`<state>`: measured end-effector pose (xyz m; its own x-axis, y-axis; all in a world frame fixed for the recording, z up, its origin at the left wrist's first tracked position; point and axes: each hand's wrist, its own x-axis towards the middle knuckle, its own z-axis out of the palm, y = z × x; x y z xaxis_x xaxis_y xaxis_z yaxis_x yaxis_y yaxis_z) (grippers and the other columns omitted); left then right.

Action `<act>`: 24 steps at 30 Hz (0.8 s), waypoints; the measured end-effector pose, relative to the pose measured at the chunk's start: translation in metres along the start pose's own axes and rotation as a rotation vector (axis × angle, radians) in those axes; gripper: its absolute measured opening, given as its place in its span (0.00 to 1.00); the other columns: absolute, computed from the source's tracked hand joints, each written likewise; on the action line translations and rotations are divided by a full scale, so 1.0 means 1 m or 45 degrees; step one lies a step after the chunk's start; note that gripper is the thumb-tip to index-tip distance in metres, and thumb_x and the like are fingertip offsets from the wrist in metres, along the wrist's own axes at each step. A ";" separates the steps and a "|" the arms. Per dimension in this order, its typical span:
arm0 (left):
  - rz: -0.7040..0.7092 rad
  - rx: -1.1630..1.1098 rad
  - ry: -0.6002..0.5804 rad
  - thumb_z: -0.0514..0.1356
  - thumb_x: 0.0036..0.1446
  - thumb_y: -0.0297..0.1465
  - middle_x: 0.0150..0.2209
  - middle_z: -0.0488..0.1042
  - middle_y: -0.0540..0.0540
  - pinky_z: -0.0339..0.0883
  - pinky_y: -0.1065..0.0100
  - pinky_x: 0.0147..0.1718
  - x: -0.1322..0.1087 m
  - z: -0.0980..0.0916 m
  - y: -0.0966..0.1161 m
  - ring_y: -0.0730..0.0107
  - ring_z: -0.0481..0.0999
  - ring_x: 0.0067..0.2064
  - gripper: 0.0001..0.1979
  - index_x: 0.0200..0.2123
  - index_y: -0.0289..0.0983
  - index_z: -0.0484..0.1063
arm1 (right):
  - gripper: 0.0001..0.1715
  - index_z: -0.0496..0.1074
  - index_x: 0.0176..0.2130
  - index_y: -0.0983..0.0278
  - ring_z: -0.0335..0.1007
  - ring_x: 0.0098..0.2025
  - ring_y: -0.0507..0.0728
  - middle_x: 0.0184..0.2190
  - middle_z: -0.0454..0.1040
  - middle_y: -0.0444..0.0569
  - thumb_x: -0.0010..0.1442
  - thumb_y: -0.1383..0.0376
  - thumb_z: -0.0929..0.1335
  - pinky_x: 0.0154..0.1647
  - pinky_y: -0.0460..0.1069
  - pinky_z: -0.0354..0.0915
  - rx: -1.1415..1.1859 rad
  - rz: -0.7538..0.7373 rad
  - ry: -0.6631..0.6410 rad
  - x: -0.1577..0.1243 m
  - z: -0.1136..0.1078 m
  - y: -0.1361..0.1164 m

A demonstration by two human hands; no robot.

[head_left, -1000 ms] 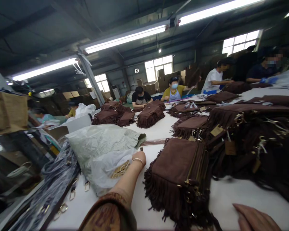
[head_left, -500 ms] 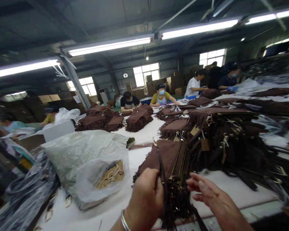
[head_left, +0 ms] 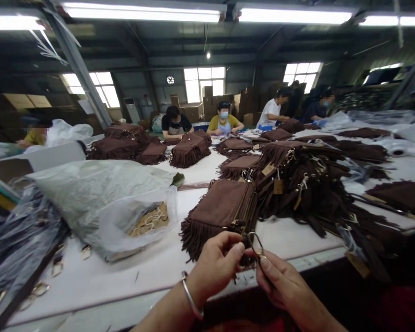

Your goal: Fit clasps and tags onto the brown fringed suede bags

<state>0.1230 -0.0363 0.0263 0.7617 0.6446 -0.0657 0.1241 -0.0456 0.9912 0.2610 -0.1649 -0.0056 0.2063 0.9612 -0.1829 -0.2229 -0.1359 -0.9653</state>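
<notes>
A brown fringed suede bag point(head_left: 220, 208) lies on the white table point(head_left: 148, 276) right in front of me. My left hand point(head_left: 217, 267), with a silver bangle on its wrist, is closed in a pinch at the bag's near corner. My right hand point(head_left: 280, 281) is closed on a metal ring point(head_left: 255, 243) at that same corner. The fingertips of both hands meet at the ring. What the left fingers pinch is too small to name.
A clear plastic bag point(head_left: 103, 203) with tan tags inside lies to the left, with straps and clasps point(head_left: 27, 258) beyond it. A heap of brown fringed bags point(head_left: 307, 180) fills the right side. Several people point(head_left: 224, 121) work at the far end.
My left hand came back from the plastic bag to the fringed bag. Both hands have closed at its near corner on the metal ring. The view has tipped down toward the table.
</notes>
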 end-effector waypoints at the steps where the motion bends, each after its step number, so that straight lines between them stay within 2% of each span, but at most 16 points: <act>1: 0.003 -0.037 -0.008 0.58 0.61 0.44 0.26 0.72 0.48 0.64 0.73 0.22 0.000 0.000 0.000 0.76 0.67 0.22 0.20 0.46 0.32 0.73 | 0.30 0.66 0.51 0.64 0.41 0.18 0.45 0.20 0.55 0.35 0.66 0.43 0.60 0.17 0.42 0.39 -0.071 -0.003 -0.057 -0.001 0.004 -0.002; 5: -0.034 -0.090 0.015 0.60 0.59 0.45 0.26 0.74 0.47 0.60 0.74 0.22 -0.002 0.000 -0.004 0.77 0.66 0.23 0.20 0.37 0.31 0.74 | 0.30 0.69 0.46 0.66 0.46 0.21 0.47 0.19 0.54 0.37 0.68 0.44 0.57 0.21 0.44 0.45 -0.374 -0.044 -0.172 -0.004 0.011 -0.008; 8: -0.092 -0.062 0.056 0.60 0.57 0.48 0.22 0.71 0.50 0.57 0.74 0.20 -0.006 -0.007 -0.007 0.77 0.64 0.21 0.21 0.33 0.33 0.74 | 0.28 0.71 0.45 0.64 0.57 0.26 0.50 0.23 0.63 0.41 0.69 0.47 0.56 0.26 0.45 0.55 -0.630 -0.132 -0.158 -0.003 0.010 -0.009; 10: -0.149 -0.078 0.098 0.60 0.55 0.52 0.19 0.66 0.52 0.54 0.74 0.17 -0.009 -0.011 -0.009 0.77 0.62 0.19 0.24 0.30 0.33 0.72 | 0.24 0.72 0.48 0.62 0.68 0.33 0.53 0.31 0.72 0.45 0.71 0.51 0.56 0.34 0.46 0.64 -0.857 -0.274 -0.127 -0.001 0.009 -0.005; 12: -0.226 -0.129 0.104 0.57 0.54 0.56 0.16 0.62 0.54 0.51 0.73 0.15 -0.011 -0.013 -0.013 0.78 0.59 0.16 0.28 0.26 0.35 0.69 | 0.21 0.71 0.53 0.61 0.73 0.40 0.56 0.39 0.76 0.49 0.71 0.56 0.57 0.42 0.49 0.68 -1.135 -0.497 -0.053 0.002 0.006 0.002; 13: -0.269 -0.164 0.080 0.56 0.54 0.58 0.14 0.60 0.55 0.50 0.73 0.15 -0.012 -0.013 -0.015 0.78 0.57 0.15 0.29 0.24 0.35 0.67 | 0.21 0.71 0.54 0.62 0.74 0.41 0.57 0.39 0.77 0.51 0.70 0.58 0.58 0.42 0.50 0.70 -1.283 -0.623 0.005 0.003 0.005 0.006; 16: -0.383 -0.228 -0.007 0.57 0.53 0.57 0.12 0.57 0.57 0.48 0.73 0.13 -0.016 -0.009 -0.021 0.79 0.54 0.14 0.27 0.22 0.37 0.64 | 0.22 0.71 0.55 0.66 0.75 0.32 0.59 0.32 0.77 0.52 0.69 0.61 0.59 0.32 0.52 0.71 -1.645 -0.913 0.189 0.004 0.002 0.018; 18: -0.424 -0.219 -0.013 0.60 0.51 0.52 0.13 0.57 0.57 0.48 0.74 0.13 -0.018 -0.006 -0.025 0.79 0.55 0.14 0.24 0.22 0.38 0.63 | 0.21 0.71 0.56 0.65 0.75 0.32 0.59 0.33 0.77 0.53 0.69 0.62 0.60 0.32 0.51 0.72 -1.698 -0.959 0.226 0.003 0.003 0.023; 21: -0.435 -0.167 -0.005 0.59 0.53 0.47 0.13 0.60 0.55 0.50 0.74 0.12 -0.021 -0.001 -0.030 0.78 0.57 0.14 0.20 0.22 0.37 0.64 | 0.19 0.68 0.57 0.62 0.77 0.42 0.57 0.43 0.78 0.53 0.68 0.62 0.62 0.41 0.50 0.74 -1.503 -0.906 0.193 0.001 0.008 0.023; 24: -0.424 -0.151 0.010 0.57 0.55 0.46 0.14 0.62 0.54 0.52 0.75 0.13 -0.023 0.002 -0.032 0.78 0.59 0.14 0.19 0.23 0.36 0.65 | 0.15 0.68 0.53 0.60 0.77 0.42 0.55 0.41 0.77 0.50 0.68 0.64 0.62 0.41 0.47 0.74 -1.313 -0.909 0.136 0.002 0.015 0.021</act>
<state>0.1025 -0.0514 -0.0039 0.6870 0.6150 -0.3871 0.2898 0.2566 0.9220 0.2421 -0.1617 -0.0237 0.0602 0.8798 0.4715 0.8067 0.2353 -0.5421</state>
